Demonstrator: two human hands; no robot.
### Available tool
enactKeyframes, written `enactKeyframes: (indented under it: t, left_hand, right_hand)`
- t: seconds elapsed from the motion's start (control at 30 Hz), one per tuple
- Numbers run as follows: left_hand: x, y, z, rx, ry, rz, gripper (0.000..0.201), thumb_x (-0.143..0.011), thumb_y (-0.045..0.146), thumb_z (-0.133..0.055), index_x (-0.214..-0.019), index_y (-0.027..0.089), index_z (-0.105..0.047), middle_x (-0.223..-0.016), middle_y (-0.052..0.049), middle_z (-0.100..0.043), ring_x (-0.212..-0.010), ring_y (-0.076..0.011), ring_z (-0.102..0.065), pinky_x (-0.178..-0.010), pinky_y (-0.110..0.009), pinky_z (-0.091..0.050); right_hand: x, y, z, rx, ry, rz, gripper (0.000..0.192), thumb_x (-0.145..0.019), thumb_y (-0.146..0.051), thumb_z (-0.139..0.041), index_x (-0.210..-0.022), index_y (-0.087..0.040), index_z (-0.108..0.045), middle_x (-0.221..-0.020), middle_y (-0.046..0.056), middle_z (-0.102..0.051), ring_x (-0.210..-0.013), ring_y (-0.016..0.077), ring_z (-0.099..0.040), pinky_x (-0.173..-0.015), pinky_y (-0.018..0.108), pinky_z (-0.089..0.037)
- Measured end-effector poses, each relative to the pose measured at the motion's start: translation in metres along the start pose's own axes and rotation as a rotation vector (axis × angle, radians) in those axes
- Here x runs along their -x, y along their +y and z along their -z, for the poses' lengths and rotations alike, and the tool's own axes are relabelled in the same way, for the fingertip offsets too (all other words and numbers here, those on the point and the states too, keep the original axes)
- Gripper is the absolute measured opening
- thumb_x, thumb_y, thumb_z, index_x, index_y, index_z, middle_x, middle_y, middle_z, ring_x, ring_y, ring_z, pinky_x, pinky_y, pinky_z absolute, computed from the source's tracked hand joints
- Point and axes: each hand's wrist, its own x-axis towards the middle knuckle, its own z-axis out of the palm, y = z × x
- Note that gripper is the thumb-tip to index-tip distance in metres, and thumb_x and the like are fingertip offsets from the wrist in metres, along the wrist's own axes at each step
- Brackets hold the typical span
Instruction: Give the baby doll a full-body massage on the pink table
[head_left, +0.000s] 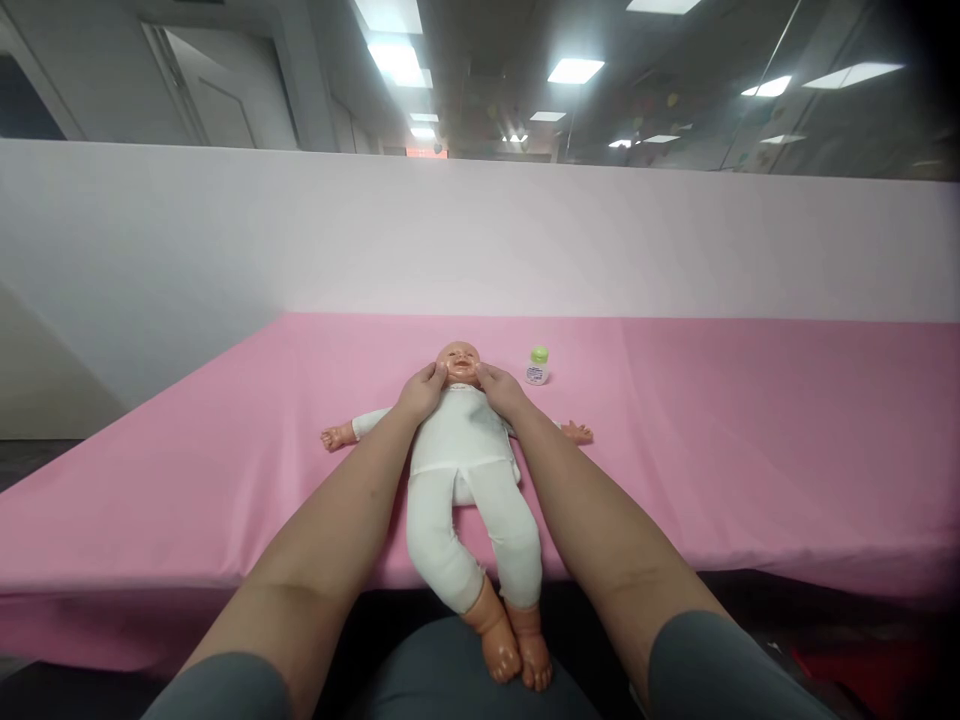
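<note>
Both hands work the face of the doll [461, 440], which lies on its back on the pink table cover [750, 440]: left hand [421, 392] and right hand [501, 390] rest partly open, fingertips on either cheek, gripping nothing. Judged step: stroking the cheeks, calling for light, even pressure. Right of the doll's head stands a green-capped bottle [538, 366]; behind the doll rises a pale partition [300, 230] under ceiling lights.

We see a pink-covered table [750, 450], a baby doll [465, 450] on its back at centre, a small green-capped bottle [538, 366] at its one o'clock
</note>
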Motion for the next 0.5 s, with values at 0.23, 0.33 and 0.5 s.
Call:
enactKeyframes:
  t: [0.23,0.33,0.5]
  left_hand:
    - [0.008,0.015,0.005,-0.121,-0.033,0.042,0.073,-0.081,0.073,-0.068,-0.132,0.021,-0.069,-0.121,-0.011,-0.077,-0.107,-0.0328,-0.071,-0.094,-0.042,-0.054]
    - [0.009,0.017,0.004,-0.135,-0.023,0.042,0.071,-0.081,0.071,-0.07,-0.132,0.021,-0.069,-0.121,-0.011,-0.077,-0.106,-0.0327,-0.071,-0.093,-0.042,-0.054]
    - [0.008,0.014,0.003,-0.127,-0.02,0.045,0.069,-0.084,0.072,-0.066,-0.131,0.023,-0.069,-0.122,-0.01,-0.077,-0.107,-0.0322,-0.071,-0.093,-0.041,-0.054]
  right_hand:
    - [0.003,0.0,0.0,0.008,-0.008,-0.062,0.07,-0.076,-0.071,-0.079,-0.129,-0.027,-0.07,-0.123,0.007,-0.076,-0.111,0.0293,-0.072,-0.1,0.044,-0.056]
    - [0.002,0.0,0.0,-0.017,-0.01,-0.052,0.068,-0.074,-0.068,-0.082,-0.128,-0.028,-0.071,-0.122,0.006,-0.077,-0.112,0.0288,-0.072,-0.101,0.043,-0.055]
    - [0.0,0.002,0.0,-0.028,-0.026,-0.018,0.056,-0.084,-0.063,-0.075,-0.129,-0.029,-0.072,-0.124,0.005,-0.077,-0.115,0.0281,-0.071,-0.104,0.044,-0.054]
